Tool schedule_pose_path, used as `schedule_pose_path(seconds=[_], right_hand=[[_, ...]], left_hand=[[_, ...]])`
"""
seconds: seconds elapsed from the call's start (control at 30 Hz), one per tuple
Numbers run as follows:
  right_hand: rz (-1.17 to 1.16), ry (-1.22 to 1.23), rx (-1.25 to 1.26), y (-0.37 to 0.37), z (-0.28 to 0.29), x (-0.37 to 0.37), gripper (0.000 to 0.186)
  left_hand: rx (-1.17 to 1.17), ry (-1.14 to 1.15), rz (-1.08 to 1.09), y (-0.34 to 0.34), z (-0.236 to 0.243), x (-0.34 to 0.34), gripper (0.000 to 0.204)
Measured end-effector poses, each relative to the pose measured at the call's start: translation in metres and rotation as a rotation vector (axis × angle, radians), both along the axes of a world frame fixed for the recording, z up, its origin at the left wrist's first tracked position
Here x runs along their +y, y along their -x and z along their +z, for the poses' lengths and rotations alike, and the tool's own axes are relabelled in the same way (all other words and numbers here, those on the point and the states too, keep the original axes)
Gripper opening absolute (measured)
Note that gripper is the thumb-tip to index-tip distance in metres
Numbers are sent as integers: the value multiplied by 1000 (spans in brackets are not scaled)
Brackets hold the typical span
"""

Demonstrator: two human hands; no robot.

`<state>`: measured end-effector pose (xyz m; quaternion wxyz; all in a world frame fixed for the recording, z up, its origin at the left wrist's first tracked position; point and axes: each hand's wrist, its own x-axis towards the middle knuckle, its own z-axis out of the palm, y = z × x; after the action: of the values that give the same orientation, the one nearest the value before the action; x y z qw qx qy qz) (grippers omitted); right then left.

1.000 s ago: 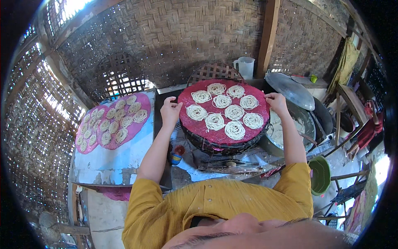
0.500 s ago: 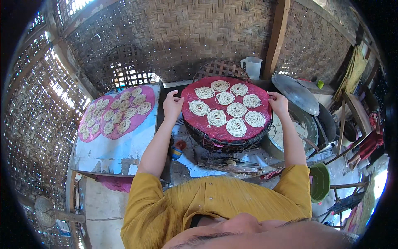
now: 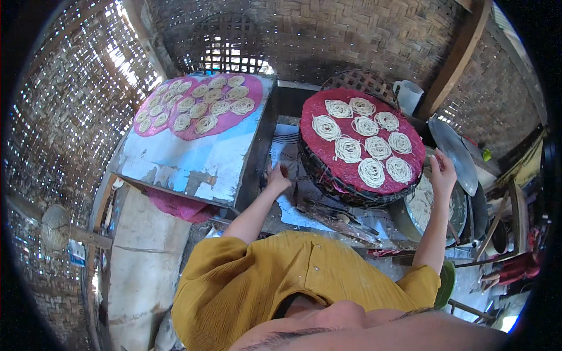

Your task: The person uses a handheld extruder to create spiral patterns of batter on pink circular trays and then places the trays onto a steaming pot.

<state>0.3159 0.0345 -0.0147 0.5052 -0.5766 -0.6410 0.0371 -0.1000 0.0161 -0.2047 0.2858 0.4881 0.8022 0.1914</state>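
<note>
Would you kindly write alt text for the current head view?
Ten noodle coils lie on a round red sheet; a person's right hand is beside its right edge, and their left hand is to its left, near a table with more coils on pink sheets.

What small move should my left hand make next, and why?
Perhaps take a firm hold of the small reddish-brown thing with your left hand: the hand is right beside it, its grip unclear, while the noodle coils lie on the red cloth untouched.
</note>
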Motion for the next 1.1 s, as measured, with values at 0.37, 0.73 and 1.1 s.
schedule_pose_path(seconds=[0.37,0.73,1.1], right_hand=[[208,41,86,24,13,-22,18],[296,-53,43,59,52,-49,16],[794,75,36,190,71,-36,34]], left_hand=[[518,-9,-300,18,-33,-2,66],[162,-636,-105,10,-8,-16,35],[361,-1204,-589,-48,223,-71,42]])
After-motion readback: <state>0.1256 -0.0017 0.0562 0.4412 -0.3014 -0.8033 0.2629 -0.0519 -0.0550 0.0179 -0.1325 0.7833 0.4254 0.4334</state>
